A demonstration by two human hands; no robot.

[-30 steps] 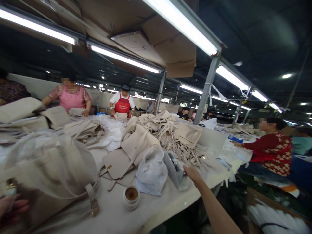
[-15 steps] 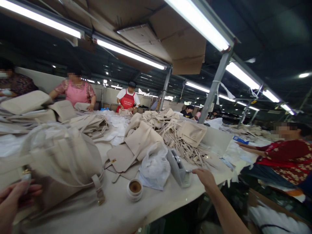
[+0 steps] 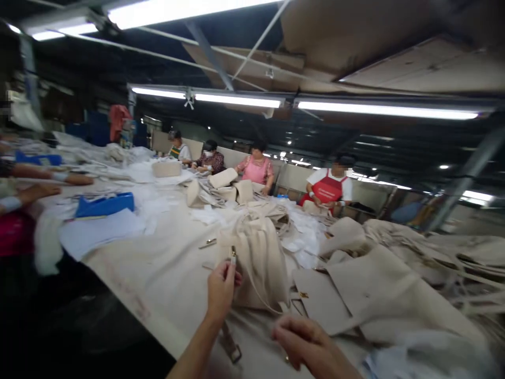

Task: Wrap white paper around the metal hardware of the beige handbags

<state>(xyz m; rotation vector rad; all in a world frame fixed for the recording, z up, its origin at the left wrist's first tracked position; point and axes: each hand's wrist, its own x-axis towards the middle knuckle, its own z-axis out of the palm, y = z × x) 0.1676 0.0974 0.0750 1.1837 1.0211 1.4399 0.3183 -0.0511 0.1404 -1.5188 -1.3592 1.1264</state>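
A row of beige bags (image 3: 266,263) stands on the cloth-covered table in front of me. My left hand (image 3: 224,287) pinches a small tab with a gold-coloured clasp at the left side of these bags. Just below them, to the right, my right hand (image 3: 302,339) is blurred, with its fingers curled together; whatever it holds, if anything, is too small to make out. A strap with a metal buckle (image 3: 235,353) hangs down between my two hands. Flat beige bag pieces (image 3: 321,300) lie to the right of the bags.
Beige bags and straps (image 3: 445,263) are heaped at the right. A blue tape dispenser (image 3: 104,205) and white sheets (image 3: 104,231) lie at the left, near another person's hands. Several people work along the far side. A plastic bag (image 3: 437,352) is at the lower right.
The view has swung left, so the bags now appear near the middle. My right hand has left the grey tape dispenser and come close to the bags. My left hand still pinches the tab.
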